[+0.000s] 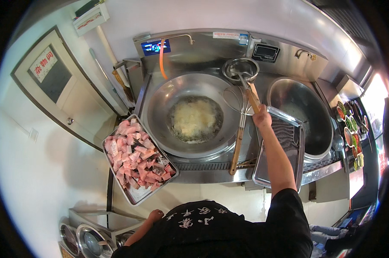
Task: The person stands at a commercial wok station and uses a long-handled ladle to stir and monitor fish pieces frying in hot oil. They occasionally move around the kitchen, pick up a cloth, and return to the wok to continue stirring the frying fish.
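Observation:
My right hand (262,116) grips the wooden handle (253,100) of a metal utensil, probably a ladle. Its far end lies inside a round steel pot (228,72) at the back of the stove, so its head is not clear. Left of that hand, a wire skimmer (241,124) with a long wooden handle rests across the rim of a large wok (159,129). Pale battered pieces (194,116) bubble in oil at the wok's bottom. My left hand (156,215) hangs low by my waist, fingers curled, with nothing visible in it.
A metal tray (134,201) heaped with raw fish chunks (133,151) sits against the wok's left side. Under my right forearm lies another tray (262,174). A second, dark wok (320,129) stands at right, past it bowls of garnishes (349,137). Steel basins (93,240) stand lower left.

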Tool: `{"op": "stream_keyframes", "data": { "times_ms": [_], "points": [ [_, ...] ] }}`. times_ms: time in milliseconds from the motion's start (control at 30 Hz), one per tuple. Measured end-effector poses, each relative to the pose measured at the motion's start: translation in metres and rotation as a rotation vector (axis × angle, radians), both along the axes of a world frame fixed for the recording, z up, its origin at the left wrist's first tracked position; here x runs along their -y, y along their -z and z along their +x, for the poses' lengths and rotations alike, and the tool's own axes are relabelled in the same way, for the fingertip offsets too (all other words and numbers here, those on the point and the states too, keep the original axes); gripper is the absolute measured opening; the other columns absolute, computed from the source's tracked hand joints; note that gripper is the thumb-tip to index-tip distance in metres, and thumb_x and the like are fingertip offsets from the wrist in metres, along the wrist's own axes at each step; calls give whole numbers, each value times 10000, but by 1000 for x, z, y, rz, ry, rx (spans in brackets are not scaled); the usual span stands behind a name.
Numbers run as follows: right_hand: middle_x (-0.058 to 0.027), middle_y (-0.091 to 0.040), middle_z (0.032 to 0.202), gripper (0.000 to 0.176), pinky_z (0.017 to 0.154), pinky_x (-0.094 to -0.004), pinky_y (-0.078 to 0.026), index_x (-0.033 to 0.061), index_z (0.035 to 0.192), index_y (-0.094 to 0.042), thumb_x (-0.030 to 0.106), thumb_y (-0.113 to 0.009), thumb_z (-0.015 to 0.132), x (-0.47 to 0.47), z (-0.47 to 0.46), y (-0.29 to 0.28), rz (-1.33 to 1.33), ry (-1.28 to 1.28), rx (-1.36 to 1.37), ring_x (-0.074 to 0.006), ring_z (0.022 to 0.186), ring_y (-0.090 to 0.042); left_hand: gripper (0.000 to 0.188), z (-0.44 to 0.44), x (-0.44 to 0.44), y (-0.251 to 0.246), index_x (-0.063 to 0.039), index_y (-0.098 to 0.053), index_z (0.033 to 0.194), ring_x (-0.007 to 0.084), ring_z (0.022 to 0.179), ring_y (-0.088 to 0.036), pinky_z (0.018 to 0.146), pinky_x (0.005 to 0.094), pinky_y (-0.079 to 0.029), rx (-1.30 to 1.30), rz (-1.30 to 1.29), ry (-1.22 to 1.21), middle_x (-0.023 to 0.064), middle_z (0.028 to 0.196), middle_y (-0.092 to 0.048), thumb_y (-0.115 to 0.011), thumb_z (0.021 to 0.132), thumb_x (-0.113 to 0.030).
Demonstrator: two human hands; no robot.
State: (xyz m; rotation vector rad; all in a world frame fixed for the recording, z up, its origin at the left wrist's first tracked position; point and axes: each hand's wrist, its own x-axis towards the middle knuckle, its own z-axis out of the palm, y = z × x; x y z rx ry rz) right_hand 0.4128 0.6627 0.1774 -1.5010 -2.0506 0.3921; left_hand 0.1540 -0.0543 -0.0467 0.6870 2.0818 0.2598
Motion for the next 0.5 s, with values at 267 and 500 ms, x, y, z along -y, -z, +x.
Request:
{"op": "stream_keyframes", "data": {
  "times_ms": [267, 500],
  "points": [
    [-78, -604, 775, 510, 471, -311, -366, 95, 1293, -480, 141, -651, 814, -97, -11, -18, -140, -74, -679, -193, 563, -534, 388, 13, 48, 22, -106, -768, 975, 352, 992, -675, 914, 420, -524, 28, -24, 100, 162, 1034, -718, -647, 813, -438],
    [-37, -527, 677, 383, 372, -248, -328, 62, 1192, -523, 111, -636, 830, -67, -11, -38, -369, 29, -949, -134, 463, -503, 406, 18, 58, 37, -122, -767, 984, 354, 1013, -666, 913, 434, -521, -31, -20, 167, 160, 1055, -711, -630, 829, -471]
  ]
}}
